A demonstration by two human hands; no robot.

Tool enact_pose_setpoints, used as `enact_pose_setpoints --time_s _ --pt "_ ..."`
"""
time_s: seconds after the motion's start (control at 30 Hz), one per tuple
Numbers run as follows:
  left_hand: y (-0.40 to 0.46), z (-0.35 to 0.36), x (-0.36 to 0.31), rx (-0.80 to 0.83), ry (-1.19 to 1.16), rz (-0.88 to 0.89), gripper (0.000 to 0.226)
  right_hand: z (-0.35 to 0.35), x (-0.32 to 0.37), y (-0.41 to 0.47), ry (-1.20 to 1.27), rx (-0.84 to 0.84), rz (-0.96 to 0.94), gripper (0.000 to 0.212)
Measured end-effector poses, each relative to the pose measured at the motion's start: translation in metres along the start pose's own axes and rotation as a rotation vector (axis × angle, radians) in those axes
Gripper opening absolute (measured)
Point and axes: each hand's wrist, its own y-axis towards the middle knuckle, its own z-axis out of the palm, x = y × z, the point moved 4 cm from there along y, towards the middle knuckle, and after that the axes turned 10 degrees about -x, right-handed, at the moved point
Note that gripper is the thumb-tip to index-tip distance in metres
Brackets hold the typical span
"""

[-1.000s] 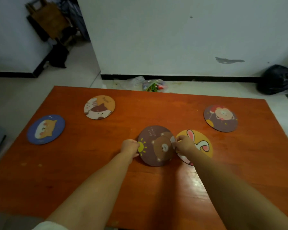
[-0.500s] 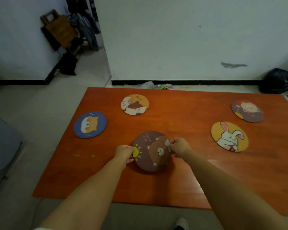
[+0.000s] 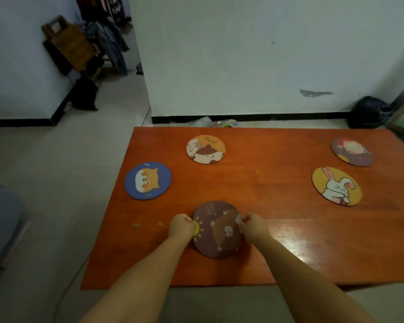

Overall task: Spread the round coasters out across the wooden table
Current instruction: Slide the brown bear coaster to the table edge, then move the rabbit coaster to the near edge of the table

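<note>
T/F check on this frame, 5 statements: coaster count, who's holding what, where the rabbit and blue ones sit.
1. Five round coasters lie on the wooden table. True.
2. Both hands grip the brown bear coaster, left hand on its left edge, right hand on its right. True.
3. The yellow rabbit coaster overlaps the bear coaster. False: it lies well apart, toward the table's right side.
4. The blue coaster sits near the table's left edge. True.
5. The cat coaster is stacked on the blue coaster. False: the two lie apart, the cat one farther back.
</note>
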Motion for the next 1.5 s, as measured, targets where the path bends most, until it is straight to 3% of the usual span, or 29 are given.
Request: enact_pose_setpoints --time_s 0.1,0.17,0.37,0.43,0.53,0.8,1.03,1.2,1.4,1.5 --pt "0.001 0.005 0.003 -0.011 0.137 0.040 0.016 0.011 -0.006 0.003 -0.067 -0.018 0.003 0.036" --pt "0.002 0.007 0.006 -0.013 0.189 0.028 0.024 0.016 -0.009 0.004 -0.104 -0.010 0.003 0.032" --pt "0.004 0.008 0.010 -0.020 0.292 0.073 0.035 0.020 -0.010 0.005 -0.203 0.012 0.014 0.040" --pt "0.005 0.008 0.007 -0.007 0.270 0.123 0.036 0.014 -0.012 0.007 -0.162 0.031 0.057 0.038" --pt "0.005 0.012 -0.006 0.022 0.224 0.229 0.017 -0.008 -0.020 0.010 -0.078 0.013 0.139 0.034" --pt "-0.014 0.043 -0.079 0.107 0.054 0.375 0.020 -0.086 -0.053 0.016 0.152 -0.116 0.170 0.033" --pt "-0.043 0.112 -0.153 0.185 -0.012 0.405 0.014 -0.168 -0.119 0.042 0.200 -0.229 0.185 0.007" --pt "-0.062 0.183 -0.203 0.140 0.009 0.377 0.013 -0.228 -0.172 0.091 0.196 -0.229 0.164 0.027" --pt "-0.082 0.267 -0.257 0.106 0.080 0.315 0.012 -0.278 -0.227 0.153 0.250 -0.195 0.189 0.010" --pt "-0.084 0.296 -0.273 0.097 0.118 0.273 0.008 -0.286 -0.241 0.179 0.315 -0.159 0.231 0.014"
